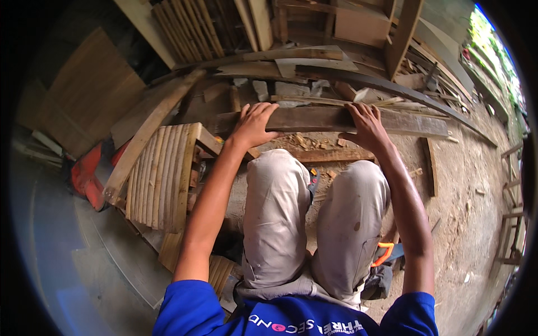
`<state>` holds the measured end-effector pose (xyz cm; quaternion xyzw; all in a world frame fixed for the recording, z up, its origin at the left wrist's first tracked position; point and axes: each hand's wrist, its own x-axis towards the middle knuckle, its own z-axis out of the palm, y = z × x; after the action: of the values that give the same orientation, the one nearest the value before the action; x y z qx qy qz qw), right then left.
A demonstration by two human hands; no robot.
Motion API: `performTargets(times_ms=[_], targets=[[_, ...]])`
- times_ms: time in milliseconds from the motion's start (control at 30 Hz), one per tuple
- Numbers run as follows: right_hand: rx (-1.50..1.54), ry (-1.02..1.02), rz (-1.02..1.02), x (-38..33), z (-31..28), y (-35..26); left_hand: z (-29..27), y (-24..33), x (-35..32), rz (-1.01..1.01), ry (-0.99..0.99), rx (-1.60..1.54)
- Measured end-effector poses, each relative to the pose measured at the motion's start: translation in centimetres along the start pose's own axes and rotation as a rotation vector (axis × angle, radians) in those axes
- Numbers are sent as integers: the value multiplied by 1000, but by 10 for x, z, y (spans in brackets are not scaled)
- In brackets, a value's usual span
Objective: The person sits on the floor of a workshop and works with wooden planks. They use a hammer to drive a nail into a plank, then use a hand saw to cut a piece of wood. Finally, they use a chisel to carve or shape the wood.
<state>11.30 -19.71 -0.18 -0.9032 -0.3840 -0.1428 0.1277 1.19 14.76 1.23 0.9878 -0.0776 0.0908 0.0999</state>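
Observation:
I sit with my knees up, both arms stretched forward over them. A long dark weathered plank (314, 119) lies crosswise in front of my knees. My left hand (253, 124) grips its left part, fingers curled over the top edge. My right hand (365, 124) holds the plank further right, palm on the upper face and fingers wrapped over the far edge. The plank's right end (426, 126) runs on past my right hand over the dirt ground.
A slatted wooden frame (159, 173) leans at my left beside a pale beam (148, 131). Stacked boards and offcuts (314, 61) fill the back. A red object (87, 176) sits far left. Wood chips (305, 141) litter the ground; an orange-handled tool (384, 253) lies by my right hip.

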Motion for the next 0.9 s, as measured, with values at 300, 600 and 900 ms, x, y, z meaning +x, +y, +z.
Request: performTargets(times_ms=[300, 600, 900], targets=[[31, -113, -117, 37, -5, -29, -30, -23, -37, -129, -15, 21], [45, -249, -288, 81, 5, -67, -70, -73, -89, -296, 61, 13], [71, -301, -405, 99, 9, -90, -156, -151, -190, -504, 246, 53]])
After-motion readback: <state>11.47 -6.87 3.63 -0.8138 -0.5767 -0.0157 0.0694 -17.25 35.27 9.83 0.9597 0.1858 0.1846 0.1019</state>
